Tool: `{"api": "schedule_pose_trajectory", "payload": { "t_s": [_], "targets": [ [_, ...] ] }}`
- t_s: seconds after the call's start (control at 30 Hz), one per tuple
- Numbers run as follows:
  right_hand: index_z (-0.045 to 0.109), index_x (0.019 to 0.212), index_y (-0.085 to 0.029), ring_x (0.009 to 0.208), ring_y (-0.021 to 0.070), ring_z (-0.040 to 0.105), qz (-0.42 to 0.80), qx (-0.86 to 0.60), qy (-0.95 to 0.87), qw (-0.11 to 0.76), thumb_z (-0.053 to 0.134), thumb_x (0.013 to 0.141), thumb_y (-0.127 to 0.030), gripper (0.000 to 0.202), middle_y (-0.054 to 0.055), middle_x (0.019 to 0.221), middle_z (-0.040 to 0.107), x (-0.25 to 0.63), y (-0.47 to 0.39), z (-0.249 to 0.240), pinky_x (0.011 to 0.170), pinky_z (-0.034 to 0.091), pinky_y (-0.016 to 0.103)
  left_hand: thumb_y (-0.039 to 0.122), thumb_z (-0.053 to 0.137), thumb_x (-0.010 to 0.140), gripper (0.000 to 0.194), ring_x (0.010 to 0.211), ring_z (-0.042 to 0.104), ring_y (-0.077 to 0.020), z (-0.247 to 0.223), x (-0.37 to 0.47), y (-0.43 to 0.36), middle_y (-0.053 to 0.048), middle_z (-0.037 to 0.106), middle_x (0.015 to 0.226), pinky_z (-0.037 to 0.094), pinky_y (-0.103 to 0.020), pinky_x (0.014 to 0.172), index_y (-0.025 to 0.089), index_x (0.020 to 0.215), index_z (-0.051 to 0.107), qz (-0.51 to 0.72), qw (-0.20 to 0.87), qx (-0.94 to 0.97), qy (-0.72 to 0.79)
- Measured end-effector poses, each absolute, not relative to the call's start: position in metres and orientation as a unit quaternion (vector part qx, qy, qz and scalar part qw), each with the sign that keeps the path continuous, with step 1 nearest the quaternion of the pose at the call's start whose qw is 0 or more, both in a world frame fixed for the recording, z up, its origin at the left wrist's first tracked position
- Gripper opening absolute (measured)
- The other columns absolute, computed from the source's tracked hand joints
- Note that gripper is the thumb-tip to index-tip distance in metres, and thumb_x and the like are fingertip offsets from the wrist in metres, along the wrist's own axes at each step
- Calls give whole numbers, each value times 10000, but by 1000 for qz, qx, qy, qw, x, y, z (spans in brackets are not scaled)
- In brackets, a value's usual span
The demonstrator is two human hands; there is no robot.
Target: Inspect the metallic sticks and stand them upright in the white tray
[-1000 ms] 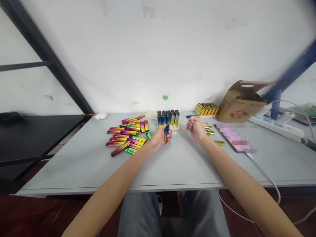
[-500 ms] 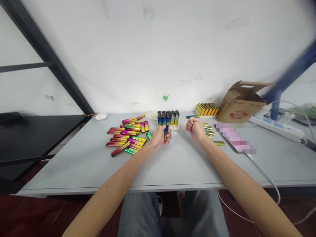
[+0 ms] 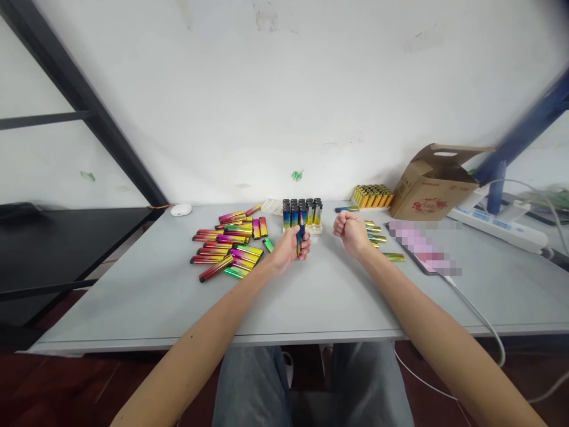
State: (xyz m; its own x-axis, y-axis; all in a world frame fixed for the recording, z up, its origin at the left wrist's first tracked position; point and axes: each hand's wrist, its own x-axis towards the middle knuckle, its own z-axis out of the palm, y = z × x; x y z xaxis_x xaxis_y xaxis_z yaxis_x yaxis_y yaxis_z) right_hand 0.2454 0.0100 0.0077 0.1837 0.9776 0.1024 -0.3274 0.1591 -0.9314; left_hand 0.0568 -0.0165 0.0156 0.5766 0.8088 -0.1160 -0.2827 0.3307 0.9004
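My left hand [image 3: 288, 248] is wrapped round a blue and gold lighter [image 3: 301, 236], held upright with its top uppermost. A small pinkish flame [image 3: 302, 219] stands at the lighter's top. Just behind it, several blue-to-gold lighters with black tops [image 3: 293, 212] stand in rows in a white holder [image 3: 316, 229]. My right hand [image 3: 350, 232] is closed in a fist above the table, and what is inside it, if anything, is hidden. Several shiny gold lighters [image 3: 376, 230] lie beside the right hand, partly behind it. One blue and green lighter [image 3: 347, 209] lies behind that hand.
Many red, purple, yellow and green lighters [image 3: 229, 243] lie in a loose pile at left. A white perforated tray [image 3: 272, 206], a block of gold lighters [image 3: 372, 197], an open carton [image 3: 429, 193], a phone [image 3: 420, 246] with its cable and a power strip [image 3: 502, 228] are on the table [image 3: 311, 302].
A flame now shows at the top of the lighter in my left hand, where none was seen before. Both hands stay nearly in place.
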Motion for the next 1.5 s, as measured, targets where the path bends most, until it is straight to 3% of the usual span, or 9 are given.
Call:
{"api": "schedule_pose_trajectory", "payload": {
  "t_s": [0.3, 0.4, 0.57, 0.7, 0.8, 0.9, 1.03, 1.23, 1.5],
  "targets": [
    [362, 492, -202, 433, 68, 259, 509, -410, -388, 650, 409, 441, -120, 107, -58, 453, 313, 246, 10, 8, 409, 209, 190, 436, 278, 944, 352, 547, 421, -110, 16, 58, -18, 15, 395, 670, 371, -213, 516, 180, 777, 454, 366, 761, 448, 294],
    [367, 496, -202, 434, 70, 267, 508, -404, -391, 652, 413, 454, -113, 109, -58, 455, 317, 247, 10, 7, 406, 208, 192, 376, 296, 937, 309, 588, 487, -121, 14, 57, -17, -3, 460, 695, 429, -234, 571, 168, 828, 498, 384, 763, 429, 294],
    [417, 496, -201, 433, 75, 325, 479, -423, -421, 645, 441, 509, -112, 93, -52, 448, 376, 247, 10, 6, 411, 248, 205, 356, 460, 932, 196, 631, 585, -131, 8, 60, -16, -8, 561, 741, 499, -289, 643, 165, 904, 497, 408, 744, 431, 308],
    [645, 676, -205, 685, 135, 566, 377, -432, -515, 637, 533, 615, -145, 142, 9, 731, 655, 244, 5, 7, 551, 433, 240, 363, 606, 888, 270, 762, 678, -172, 5, 63, -16, -96, 681, 980, 542, -373, 742, 170, 1032, 484, 415, 709, 481, 305],
    [702, 880, -236, 902, 173, 617, 338, -403, -582, 620, 578, 705, -182, 221, 19, 978, 704, 242, 1, 9, 743, 499, 296, 348, 626, 882, 300, 835, 698, -188, 2, 63, -14, -129, 689, 1048, 558, -384, 787, 142, 1089, 559, 397, 695, 513, 312],
    [703, 982, -245, 998, 201, 638, 321, -385, -637, 586, 611, 783, -236, 219, 36, 1044, 711, 240, -4, 12, 851, 500, 345, 343, 621, 886, 269, 872, 699, -191, 1, 62, -12, -124, 701, 1016, 571, -366, 808, 121, 1036, 642, 377, 686, 532, 323],
    [712, 1005, -236, 950, 211, 667, 300, -376, -693, 537, 652, 813, -300, 211, 53, 994, 733, 236, -7, 14, 872, 505, 370, 374, 692, 821, 312, 860, 704, -201, 3, 61, -13, -116, 715, 937, 587, -349, 781, 108, 982, 669, 366, 674, 547, 337],
    [724, 942, -223, 806, 183, 673, 334, -373, -691, 521, 726, 758, -324, 210, 39, 867, 733, 232, -7, 11, 781, 534, 336, 457, 750, 731, 427, 850, 709, -223, 2, 59, -12, -130, 721, 916, 600, -332, 702, 99, 954, 680, 358, 654, 571, 344],
    [712, 880, -220, 772, 156, 660, 414, -387, -564, 601, 819, 634, -337, 293, 14, 811, 716, 234, 0, 12, 736, 541, 299, 465, 736, 753, 505, 1057, 657, -235, 0, 54, -7, -133, 693, 1122, 552, -401, 902, 135, 1121, 633, 378, 630, 590, 335]
  ]
}}
